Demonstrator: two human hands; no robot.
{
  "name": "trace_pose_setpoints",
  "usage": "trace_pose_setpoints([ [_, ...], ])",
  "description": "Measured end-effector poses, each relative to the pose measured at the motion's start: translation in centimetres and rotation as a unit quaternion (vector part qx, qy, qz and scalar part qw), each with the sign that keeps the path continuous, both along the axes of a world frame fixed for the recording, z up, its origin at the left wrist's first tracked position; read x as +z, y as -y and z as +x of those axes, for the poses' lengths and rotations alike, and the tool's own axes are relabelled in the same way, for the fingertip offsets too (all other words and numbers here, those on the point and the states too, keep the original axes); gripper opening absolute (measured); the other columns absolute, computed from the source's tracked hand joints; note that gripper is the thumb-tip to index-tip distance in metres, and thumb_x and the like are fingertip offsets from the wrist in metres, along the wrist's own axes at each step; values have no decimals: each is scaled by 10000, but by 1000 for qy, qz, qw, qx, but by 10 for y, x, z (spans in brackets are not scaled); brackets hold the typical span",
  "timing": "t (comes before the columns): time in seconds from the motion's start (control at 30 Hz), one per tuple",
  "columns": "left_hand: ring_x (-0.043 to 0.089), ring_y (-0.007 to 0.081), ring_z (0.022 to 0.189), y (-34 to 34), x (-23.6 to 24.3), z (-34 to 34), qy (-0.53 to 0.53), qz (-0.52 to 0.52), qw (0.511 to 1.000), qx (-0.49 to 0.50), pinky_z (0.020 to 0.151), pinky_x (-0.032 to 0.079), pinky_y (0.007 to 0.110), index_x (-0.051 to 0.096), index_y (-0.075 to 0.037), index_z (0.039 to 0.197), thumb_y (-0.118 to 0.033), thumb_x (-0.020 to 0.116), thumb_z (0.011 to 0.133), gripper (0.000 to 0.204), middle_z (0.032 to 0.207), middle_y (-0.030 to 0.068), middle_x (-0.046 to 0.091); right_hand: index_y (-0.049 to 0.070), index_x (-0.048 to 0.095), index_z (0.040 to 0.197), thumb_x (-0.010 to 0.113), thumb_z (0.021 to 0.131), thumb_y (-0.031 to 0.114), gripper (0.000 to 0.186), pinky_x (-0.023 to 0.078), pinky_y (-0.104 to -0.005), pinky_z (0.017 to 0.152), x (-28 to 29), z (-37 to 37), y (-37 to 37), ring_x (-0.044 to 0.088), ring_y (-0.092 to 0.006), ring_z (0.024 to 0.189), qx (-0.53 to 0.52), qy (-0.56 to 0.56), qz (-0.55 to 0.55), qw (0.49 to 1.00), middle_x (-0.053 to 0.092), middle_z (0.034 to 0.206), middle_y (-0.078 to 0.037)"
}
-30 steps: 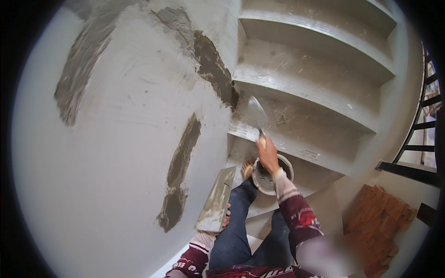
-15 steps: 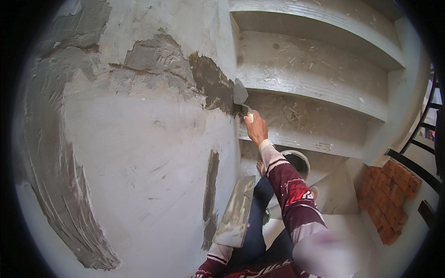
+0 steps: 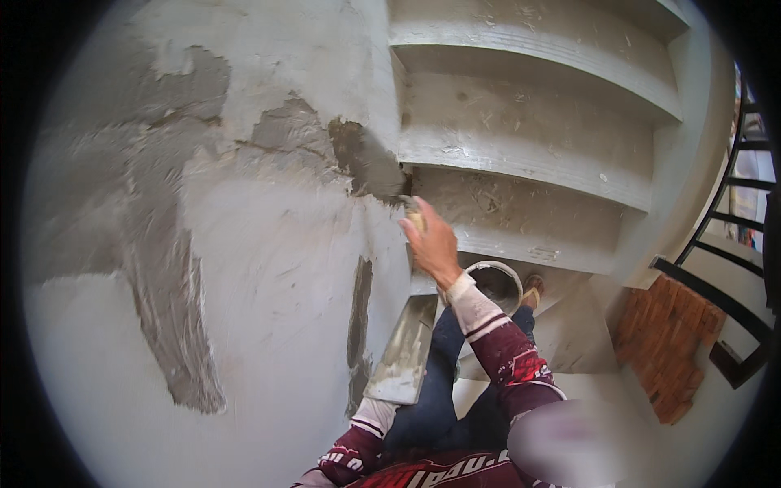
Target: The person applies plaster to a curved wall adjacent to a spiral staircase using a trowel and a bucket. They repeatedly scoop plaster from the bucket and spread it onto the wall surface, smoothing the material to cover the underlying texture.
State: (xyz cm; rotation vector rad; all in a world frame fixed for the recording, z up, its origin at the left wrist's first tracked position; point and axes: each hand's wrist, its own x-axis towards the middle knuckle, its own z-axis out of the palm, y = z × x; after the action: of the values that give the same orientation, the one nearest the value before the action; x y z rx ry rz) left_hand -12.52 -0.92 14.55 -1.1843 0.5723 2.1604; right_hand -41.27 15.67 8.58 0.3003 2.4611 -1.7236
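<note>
My right hand (image 3: 434, 244) is closed round the pale yellow handle of a small trowel (image 3: 415, 215), just left of the stair risers. Its blade is smeared by motion against the dark, rough patch (image 3: 348, 146) where the wall (image 3: 277, 268) meets the stairs. Lower down, my left hand holds a flat rectangular plastering trowel (image 3: 404, 346), its face smeared with grey and white mortar. That hand's fingers are hidden behind the plate; only the pale cuff shows below it.
Stair steps (image 3: 521, 122) rise on the right. Below them a round bucket (image 3: 498, 281) stands by my sandalled foot (image 3: 533, 290). Grey mortar (image 3: 175, 301) covers part of the wall at left. At far right are a black railing (image 3: 716, 297) and reddish-brown flooring (image 3: 669, 346).
My right hand with the small trowel has moved slightly left and down, its blade swinging from the stair edge onto the wall patch. The view has shifted too.
</note>
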Motion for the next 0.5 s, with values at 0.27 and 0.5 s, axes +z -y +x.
trace_pose_setpoints([
  [0.27,608,374,1051,-40,19,-42,-55,20,988,145,875,537,473,382,3,1405,-408,416,983,590,1269,233,544,103,559,1268,719,795,210,510,508,-420,745,14,97,-151,629,-351,893,165,-72,117,977,626,1016,-145],
  [0.5,519,353,1216,-121,29,-66,-109,83,957,255,1037,424,519,400,-42,1393,-315,395,997,481,1327,177,522,199,580,1261,717,739,146,542,489,-388,649,25,145,-239,599,-280,762,248,-82,248,933,570,879,-77],
])
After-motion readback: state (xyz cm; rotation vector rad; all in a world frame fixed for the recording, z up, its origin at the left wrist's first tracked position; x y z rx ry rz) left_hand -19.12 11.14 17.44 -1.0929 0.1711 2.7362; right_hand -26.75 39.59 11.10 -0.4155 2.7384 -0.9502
